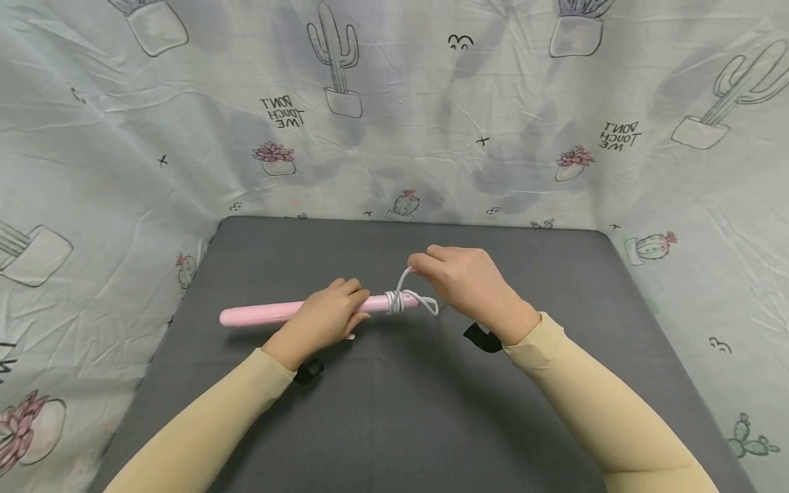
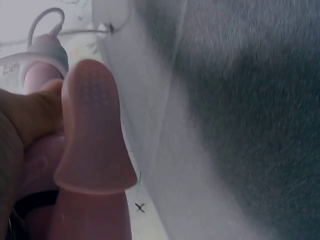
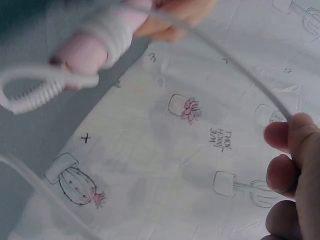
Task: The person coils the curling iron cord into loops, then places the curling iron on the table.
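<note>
A pink curling iron [image 1: 259,314] is held roughly level over the grey table, its rounded end to the left. My left hand [image 1: 327,311] grips it around the middle; its clamp lever [image 2: 92,135] shows up close in the left wrist view. White cord [image 1: 395,302] is wound in several turns around the right end of the handle, where a ribbed cord sleeve [image 3: 37,97] bends out in a loop. Just right of the handle, my right hand [image 1: 465,281] pinches the cord between thumb and fingers, drawing a length up from the coils.
A dark grey table [image 1: 382,411] lies beneath both hands. Pale cloth [image 1: 419,103] printed with cacti surrounds its back and sides. Black straps [image 1: 483,338] hang at both wrists. Another stretch of cord [image 3: 45,192] crosses the lower left of the right wrist view.
</note>
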A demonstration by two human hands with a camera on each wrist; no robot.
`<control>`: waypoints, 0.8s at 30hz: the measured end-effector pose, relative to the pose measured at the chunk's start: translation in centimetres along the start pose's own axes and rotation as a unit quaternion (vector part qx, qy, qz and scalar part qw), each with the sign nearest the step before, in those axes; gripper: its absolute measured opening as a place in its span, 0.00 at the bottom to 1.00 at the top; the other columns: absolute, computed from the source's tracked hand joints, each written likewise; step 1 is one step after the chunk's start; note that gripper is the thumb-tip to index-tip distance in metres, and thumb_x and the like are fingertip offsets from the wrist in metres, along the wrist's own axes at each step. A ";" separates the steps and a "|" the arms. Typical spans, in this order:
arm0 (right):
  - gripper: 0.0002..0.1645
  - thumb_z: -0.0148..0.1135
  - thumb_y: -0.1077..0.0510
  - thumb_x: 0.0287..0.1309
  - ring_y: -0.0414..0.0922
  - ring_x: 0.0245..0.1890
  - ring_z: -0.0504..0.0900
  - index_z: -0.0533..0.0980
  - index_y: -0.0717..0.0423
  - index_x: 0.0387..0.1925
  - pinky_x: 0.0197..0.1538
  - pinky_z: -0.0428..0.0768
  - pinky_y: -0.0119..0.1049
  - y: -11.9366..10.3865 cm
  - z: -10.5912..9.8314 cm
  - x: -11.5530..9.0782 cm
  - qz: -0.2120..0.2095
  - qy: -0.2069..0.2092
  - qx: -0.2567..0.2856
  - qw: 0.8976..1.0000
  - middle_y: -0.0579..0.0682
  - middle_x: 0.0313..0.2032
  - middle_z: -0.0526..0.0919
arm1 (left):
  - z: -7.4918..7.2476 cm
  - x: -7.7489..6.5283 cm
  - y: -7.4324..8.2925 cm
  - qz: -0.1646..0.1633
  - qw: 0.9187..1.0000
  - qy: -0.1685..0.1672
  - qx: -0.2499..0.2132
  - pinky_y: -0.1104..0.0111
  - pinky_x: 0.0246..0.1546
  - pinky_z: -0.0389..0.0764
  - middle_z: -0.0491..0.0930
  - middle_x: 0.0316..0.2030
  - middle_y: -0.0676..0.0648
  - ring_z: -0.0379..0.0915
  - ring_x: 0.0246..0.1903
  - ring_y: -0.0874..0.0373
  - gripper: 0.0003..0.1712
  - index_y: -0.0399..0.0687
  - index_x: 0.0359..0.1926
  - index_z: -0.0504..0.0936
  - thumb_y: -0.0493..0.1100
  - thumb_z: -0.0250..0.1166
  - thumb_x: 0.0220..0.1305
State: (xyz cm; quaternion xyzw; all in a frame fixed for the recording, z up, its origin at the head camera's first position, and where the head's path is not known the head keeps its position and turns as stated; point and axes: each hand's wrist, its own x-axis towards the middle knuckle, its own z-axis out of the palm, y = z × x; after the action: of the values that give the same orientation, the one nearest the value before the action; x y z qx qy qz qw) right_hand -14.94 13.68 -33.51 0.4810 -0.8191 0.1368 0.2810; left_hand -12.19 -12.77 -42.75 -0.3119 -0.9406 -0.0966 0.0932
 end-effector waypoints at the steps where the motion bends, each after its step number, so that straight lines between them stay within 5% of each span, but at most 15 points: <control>1: 0.07 0.69 0.59 0.57 0.37 0.14 0.54 0.77 0.50 0.35 0.17 0.57 0.30 0.2 0.1 0.2 -0.002 0.004 0.000 1.000 0.42 0.18 0.63 | 0.0 -0.1 0.2 0.011 1.000 0.001 -0.002 0.62 0.29 0.76 0.72 0.38 0.52 0.68 0.34 0.56 0.14 0.47 0.44 0.80 0.50 0.67 0.63; 8: 0.06 0.68 0.61 0.58 0.37 0.13 0.58 0.78 0.50 0.36 0.17 0.60 0.30 1.6 0.8 0.8 0.010 -0.007 0.013 1.000 0.42 0.19 0.65 | -0.1 -0.8 0.8 0.075 0.997 0.012 -0.024 0.67 0.30 0.74 0.72 0.38 0.54 0.66 0.34 0.58 0.15 0.48 0.46 0.79 0.50 0.66 0.64; 14: 0.05 0.65 0.57 0.61 0.38 0.19 0.71 0.80 0.48 0.39 0.25 0.71 0.34 3.5 2.1 0.6 0.071 -0.055 0.053 0.995 0.41 0.24 0.74 | -0.6 -1.1 1.3 0.123 0.990 0.045 -0.052 0.67 0.32 0.74 0.72 0.38 0.55 0.67 0.35 0.59 0.14 0.49 0.46 0.78 0.50 0.65 0.65; 24: 0.13 0.55 0.50 0.69 0.41 0.35 0.80 0.82 0.46 0.46 0.41 0.76 0.41 5.4 4.7 -0.3 0.182 -0.175 0.161 0.954 0.42 0.39 0.83 | -2.5 -1.5 1.7 0.114 0.981 0.115 -0.108 0.66 0.37 0.76 0.74 0.44 0.54 0.69 0.43 0.60 0.19 0.47 0.52 0.79 0.51 0.66 0.64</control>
State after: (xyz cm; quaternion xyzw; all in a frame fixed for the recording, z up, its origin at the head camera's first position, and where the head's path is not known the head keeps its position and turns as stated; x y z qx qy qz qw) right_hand -21.01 14.24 -37.26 0.3790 -0.8962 0.2296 0.0224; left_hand -9.72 -12.86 -40.45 -0.4123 -0.8658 -0.2213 0.1773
